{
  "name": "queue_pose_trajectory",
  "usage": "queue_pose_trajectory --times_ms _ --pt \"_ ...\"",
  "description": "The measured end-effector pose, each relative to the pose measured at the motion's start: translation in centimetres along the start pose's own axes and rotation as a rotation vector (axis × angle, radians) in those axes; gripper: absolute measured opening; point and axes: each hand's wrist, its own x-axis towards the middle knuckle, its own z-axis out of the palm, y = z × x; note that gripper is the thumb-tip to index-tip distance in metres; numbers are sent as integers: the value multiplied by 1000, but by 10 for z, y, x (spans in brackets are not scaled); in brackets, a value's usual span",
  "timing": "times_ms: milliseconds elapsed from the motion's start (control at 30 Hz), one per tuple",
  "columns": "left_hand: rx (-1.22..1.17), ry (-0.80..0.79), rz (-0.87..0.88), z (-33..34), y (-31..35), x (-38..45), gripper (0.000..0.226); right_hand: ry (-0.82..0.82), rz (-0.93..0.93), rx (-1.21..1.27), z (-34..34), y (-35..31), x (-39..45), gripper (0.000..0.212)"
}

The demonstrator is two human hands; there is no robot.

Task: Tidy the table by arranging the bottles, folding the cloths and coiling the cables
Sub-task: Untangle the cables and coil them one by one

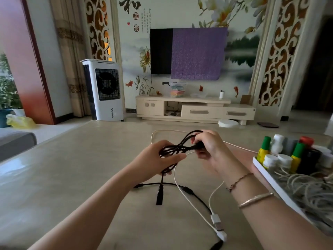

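Both hands over the middle of the tabletop (pixel 90 159), working a black cable (pixel 173 148). Left hand (pixel 155 159) has fingers curled round the bunched loops of the black cable, thumb side up, holding the bundle just above the surface. Right hand (pixel 207 147) pinches the same cable at its upper end, fingers curled round a dark thicker part; 1 loop arches up between the 2 hands. Loose tail of the black cable hangs from the left hand down to the tabletop, where it forks into short leads ending in a black connector (pixel 159 195).

White cable (pixel 191 201) lies on the tabletop, passing under and behind the hands, curving back toward the person and ending in a white USB plug (pixel 217 222) near the right forearm. It crosses the black leads.

Right edge: white tray (pixel 266 172) holding bottles (pixel 281 154), upright and packed close: 2 yellow with green caps, several white, 1 with a red cap, dark ones behind. In the near part of the tray, a heap of pale cord (pixel 306 188), loosely tangled.

2 bracelets (pixel 252 197) on the right wrist.

Background: wall TV half covered by a purple cloth (pixel 198 53), low cabinet below, white air cooler (pixel 104 89) on the floor at left.
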Motion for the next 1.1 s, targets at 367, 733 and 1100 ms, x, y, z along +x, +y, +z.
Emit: queue_pose_trajectory --times_ms 367,733,1100 --pt "-200 -118 -77 48 75 10 22 86 207 230 -155 -43 -33 19" --pt "-384 -144 -123 216 141 19 31 162 184 163 -301 -29 -66 14" --pt "650 115 422 270 118 26 64 506 -223 -1333 -319 10 -59 13"
